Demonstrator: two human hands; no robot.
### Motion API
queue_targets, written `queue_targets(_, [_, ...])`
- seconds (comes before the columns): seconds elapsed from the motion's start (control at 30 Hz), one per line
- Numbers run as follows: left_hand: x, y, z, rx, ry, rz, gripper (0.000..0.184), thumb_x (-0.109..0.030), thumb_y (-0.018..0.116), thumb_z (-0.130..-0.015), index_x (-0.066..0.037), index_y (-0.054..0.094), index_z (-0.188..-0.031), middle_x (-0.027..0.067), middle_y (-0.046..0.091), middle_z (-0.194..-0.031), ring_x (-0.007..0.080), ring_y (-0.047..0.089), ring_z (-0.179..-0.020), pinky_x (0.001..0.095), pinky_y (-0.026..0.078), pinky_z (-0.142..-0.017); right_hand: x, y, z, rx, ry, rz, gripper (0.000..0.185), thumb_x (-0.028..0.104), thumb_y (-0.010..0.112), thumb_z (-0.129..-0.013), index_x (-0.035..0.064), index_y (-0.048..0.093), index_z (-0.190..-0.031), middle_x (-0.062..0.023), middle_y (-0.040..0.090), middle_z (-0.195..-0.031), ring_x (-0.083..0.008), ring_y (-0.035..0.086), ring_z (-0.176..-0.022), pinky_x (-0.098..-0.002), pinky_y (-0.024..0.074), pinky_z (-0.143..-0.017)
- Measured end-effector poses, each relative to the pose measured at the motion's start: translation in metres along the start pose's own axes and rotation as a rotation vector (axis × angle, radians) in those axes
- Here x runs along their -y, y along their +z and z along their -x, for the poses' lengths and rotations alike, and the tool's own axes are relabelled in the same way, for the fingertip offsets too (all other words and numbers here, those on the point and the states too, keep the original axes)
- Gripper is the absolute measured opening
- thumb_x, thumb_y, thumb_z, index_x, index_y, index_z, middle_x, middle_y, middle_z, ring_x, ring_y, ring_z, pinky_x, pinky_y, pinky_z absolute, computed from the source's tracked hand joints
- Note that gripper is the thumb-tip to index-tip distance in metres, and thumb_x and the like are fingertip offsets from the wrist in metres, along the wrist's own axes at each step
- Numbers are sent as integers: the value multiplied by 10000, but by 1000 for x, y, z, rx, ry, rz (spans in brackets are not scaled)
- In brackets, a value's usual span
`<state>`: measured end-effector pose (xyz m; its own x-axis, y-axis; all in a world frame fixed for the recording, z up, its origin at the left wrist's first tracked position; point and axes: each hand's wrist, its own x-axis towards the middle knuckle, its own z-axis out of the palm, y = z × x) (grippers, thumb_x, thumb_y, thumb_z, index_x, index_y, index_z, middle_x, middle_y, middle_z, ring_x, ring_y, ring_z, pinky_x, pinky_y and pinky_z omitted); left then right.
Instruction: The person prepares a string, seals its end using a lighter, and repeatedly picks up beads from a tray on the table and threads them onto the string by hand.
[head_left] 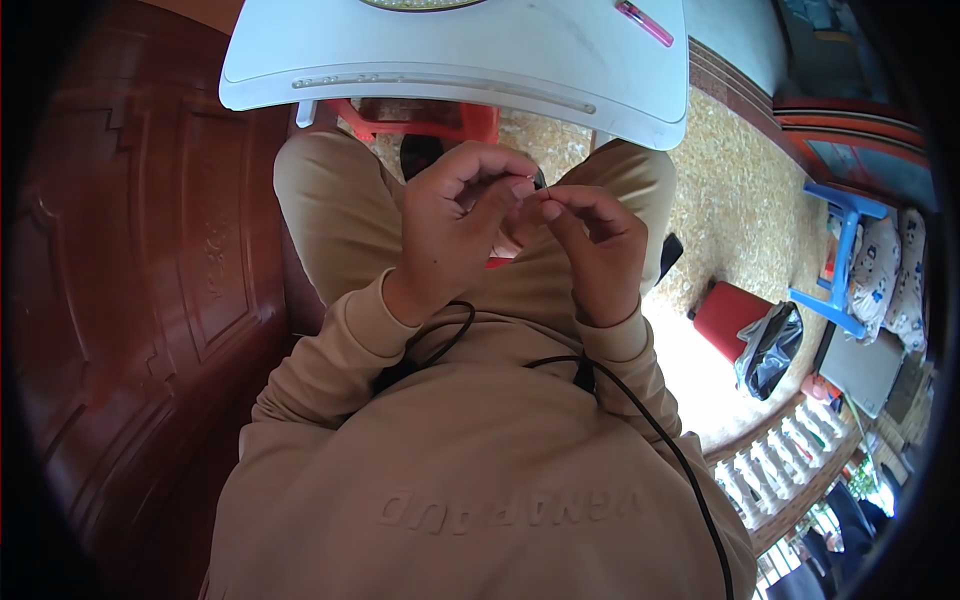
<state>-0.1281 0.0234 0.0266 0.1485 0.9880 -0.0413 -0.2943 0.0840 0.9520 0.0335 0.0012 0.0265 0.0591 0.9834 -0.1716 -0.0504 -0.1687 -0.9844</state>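
My left hand (455, 215) and my right hand (602, 245) meet above my lap, just short of the white table's near edge. Thumb and forefinger are pinched together on each hand, and the fingertips of both almost touch. A thin, dark, needle-like sliver (546, 186) shows at the right fingertips; it is too fine to name. Whatever the left fingertips pinch is too small to make out. On the white table (440, 50) beyond lie a slim pink object (645, 23) and, cut off by the frame's top, a round dish (420, 4).
Under the table is a red plastic stool (480, 122). A black cable (690, 465) runs down my front. To the right stand a red bin (725, 318) with a black bag and a blue stool (845, 255). A carved wooden panel (215, 230) closes off the left side.
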Motion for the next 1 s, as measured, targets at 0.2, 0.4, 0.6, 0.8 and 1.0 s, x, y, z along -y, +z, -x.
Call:
queue_targets(0.2, [-3, 1, -1, -5, 38, 16, 134, 42, 647, -914, 18, 647, -1046, 63, 669, -941, 98, 591, -787, 209, 485, -734, 2, 2, 2, -3, -18, 35, 128, -40, 703, -859, -11, 741, -978, -49, 711, -874, -98, 583, -738, -210, 483, -704])
queue_targets(0.4, [-5, 2, -1, 5, 16, 27, 139, 44, 657, -909, 19, 647, -1046, 58, 664, -955, 93, 584, -800, 206, 476, -745, 2, 3, 3, -7, -16, 52, 127, -39, 710, -854, -2, 747, -969, -45, 712, -871, -101, 583, -738, -215, 485, -707])
queue_targets(0.6, [-7, -1, -2, -9, -13, -3, 102, 42, 637, -925, 35, 631, -1027, 100, 674, -873, 95, 600, -653, 187, 457, -527, 0, 2, 2, 6, -25, 60, 128, -34, 713, -852, -1, 748, -971, -45, 713, -868, -101, 584, -742, -216, 485, -709])
queue_targets(0.8, [-4, -2, 0, 44, -25, -19, 144, 53, 654, -906, 9, 653, -1044, 56, 656, -962, 90, 565, -782, 204, 462, -722, -1, 1, 2, 15, 0, 43, 129, -33, 712, -853, -1, 748, -973, -47, 713, -872, -101, 587, -751, -217, 488, -714])
queue_targets(1.0, [-2, 0, -4, 101, 38, -172, 111, 47, 656, -882, 7, 671, -985, 50, 623, -930, 97, 531, -739, 204, 440, -686, 1, 1, 3, -11, 17, 83, 147, -34, 710, -852, -4, 742, -992, -45, 709, -871, -101, 588, -760, -217, 489, -719])
